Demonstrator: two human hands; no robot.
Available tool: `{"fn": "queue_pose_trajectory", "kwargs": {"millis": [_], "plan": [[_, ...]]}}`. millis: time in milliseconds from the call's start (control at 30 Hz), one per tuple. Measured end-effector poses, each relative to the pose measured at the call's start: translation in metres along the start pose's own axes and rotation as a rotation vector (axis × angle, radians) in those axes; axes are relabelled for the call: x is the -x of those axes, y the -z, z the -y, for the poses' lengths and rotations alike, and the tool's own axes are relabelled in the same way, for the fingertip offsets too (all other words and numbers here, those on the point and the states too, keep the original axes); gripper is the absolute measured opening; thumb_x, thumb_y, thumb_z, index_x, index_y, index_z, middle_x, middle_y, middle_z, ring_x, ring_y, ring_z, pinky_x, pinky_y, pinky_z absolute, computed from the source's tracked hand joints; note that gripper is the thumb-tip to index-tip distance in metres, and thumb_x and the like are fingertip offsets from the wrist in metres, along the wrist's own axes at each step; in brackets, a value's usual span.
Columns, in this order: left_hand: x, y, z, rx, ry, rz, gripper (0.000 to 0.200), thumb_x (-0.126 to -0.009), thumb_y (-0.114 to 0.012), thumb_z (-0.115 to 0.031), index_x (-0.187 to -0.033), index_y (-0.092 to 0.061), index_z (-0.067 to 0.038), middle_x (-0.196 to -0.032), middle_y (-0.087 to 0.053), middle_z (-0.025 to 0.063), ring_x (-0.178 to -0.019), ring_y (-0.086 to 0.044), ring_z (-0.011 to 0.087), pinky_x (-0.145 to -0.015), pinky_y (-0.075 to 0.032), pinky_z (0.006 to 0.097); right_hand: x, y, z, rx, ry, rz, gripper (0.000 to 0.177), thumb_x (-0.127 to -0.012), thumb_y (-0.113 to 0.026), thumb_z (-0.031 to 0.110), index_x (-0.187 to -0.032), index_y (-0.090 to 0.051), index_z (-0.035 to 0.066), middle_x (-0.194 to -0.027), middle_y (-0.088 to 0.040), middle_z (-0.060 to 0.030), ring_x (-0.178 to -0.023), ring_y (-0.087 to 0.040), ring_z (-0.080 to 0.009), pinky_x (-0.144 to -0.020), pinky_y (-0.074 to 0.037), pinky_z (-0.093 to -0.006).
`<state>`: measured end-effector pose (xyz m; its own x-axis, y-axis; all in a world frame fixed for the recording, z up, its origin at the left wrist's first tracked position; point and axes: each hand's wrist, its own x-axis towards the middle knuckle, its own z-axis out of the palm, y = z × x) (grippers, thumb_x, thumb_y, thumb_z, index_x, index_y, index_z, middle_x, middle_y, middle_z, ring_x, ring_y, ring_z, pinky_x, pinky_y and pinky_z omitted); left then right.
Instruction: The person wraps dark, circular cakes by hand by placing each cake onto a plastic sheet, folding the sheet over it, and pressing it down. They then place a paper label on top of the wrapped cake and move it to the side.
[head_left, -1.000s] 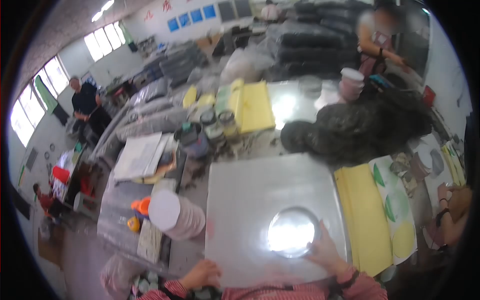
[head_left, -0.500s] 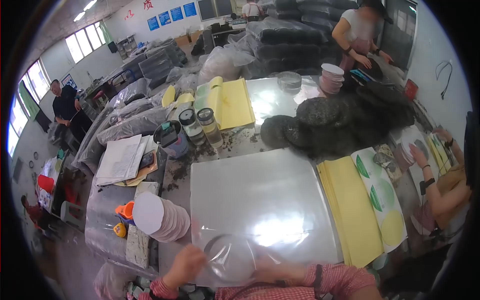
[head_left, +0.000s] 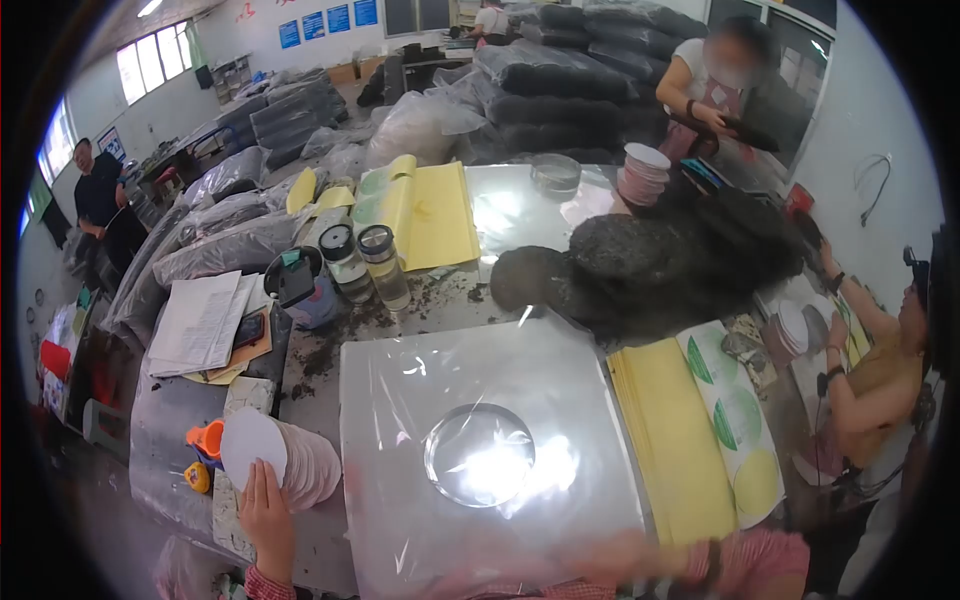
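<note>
My left hand (head_left: 265, 515) rests on a leaning stack of round white discs (head_left: 308, 465), its fingers stretched flat over the top one. Smeared by motion, my right hand (head_left: 610, 558) passes low over the front part of a shiny clear plastic sheet (head_left: 395, 400); its fingers do not show. Near the middle of that sheet lies a clear round ring (head_left: 430, 462), apart from both hands. Strong glare covers the ring's centre.
Yellow sheets (head_left: 660, 440) and a green-printed strip (head_left: 735, 420) flank the plastic on the right. Dark round cakes (head_left: 620, 250) lie behind it. Two jars (head_left: 385, 270), papers (head_left: 200, 320) and an orange tape dispenser (head_left: 207, 438) stand leftward. A co-worker (head_left: 870, 380) sits at right.
My left hand has gone from beside the ring to the disc stack. The ring now lies flat farther in on the sheet, and my right hand has drawn away rightward. The view has shifted.
</note>
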<state>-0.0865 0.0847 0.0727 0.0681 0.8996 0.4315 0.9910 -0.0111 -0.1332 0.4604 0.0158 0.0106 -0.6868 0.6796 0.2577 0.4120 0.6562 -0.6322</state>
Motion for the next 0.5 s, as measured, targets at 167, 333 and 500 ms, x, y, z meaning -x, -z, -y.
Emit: {"fn": "queue_pose_trajectory", "kwargs": {"millis": [167, 333, 500], "plan": [[-0.002, 0.016, -0.006, 0.055, -0.023, -0.055, 0.033, -0.086, -0.07, -0.01, -0.116, -0.068, 0.001, -0.109, -0.073, 0.0165, -0.097, -0.073, 0.0309, -0.082, -0.056, 0.0425, -0.201, 0.162, -0.167, 0.807, -0.096, -0.485, 0.061, -0.079, -0.068, 0.01, -0.139, -0.054, 0.005, -0.142, -0.051, -0.0233, -0.133, -0.048, -0.0418, -0.111, -0.042, -0.0474], [-0.024, 0.056, -0.044, 0.246, 0.131, -0.118, 0.022, -0.082, -0.073, -0.007, -0.104, -0.072, -0.002, -0.096, -0.075, 0.013, -0.078, -0.074, 0.0275, -0.067, -0.056, 0.0366, -0.217, 0.201, -0.274, 0.895, -0.483, -0.521, 0.042, -0.092, -0.057, 0.004, -0.133, -0.061, 0.008, -0.134, -0.06, -0.0193, -0.13, -0.052, -0.0395, -0.113, -0.038, -0.0491], [-0.051, 0.027, -0.17, 0.718, -0.493, -0.281, 0.024, -0.073, -0.073, -0.001, -0.097, -0.075, -0.004, -0.1, -0.075, 0.0116, -0.088, -0.075, 0.0248, -0.068, -0.059, 0.0341, -0.206, 0.19, -0.205, 0.785, -0.167, -0.673, 0.04, -0.095, -0.054, 0.002, -0.135, -0.06, 0.006, -0.13, -0.062, -0.0211, -0.123, -0.057, -0.0381, -0.108, -0.043, -0.047]]}}
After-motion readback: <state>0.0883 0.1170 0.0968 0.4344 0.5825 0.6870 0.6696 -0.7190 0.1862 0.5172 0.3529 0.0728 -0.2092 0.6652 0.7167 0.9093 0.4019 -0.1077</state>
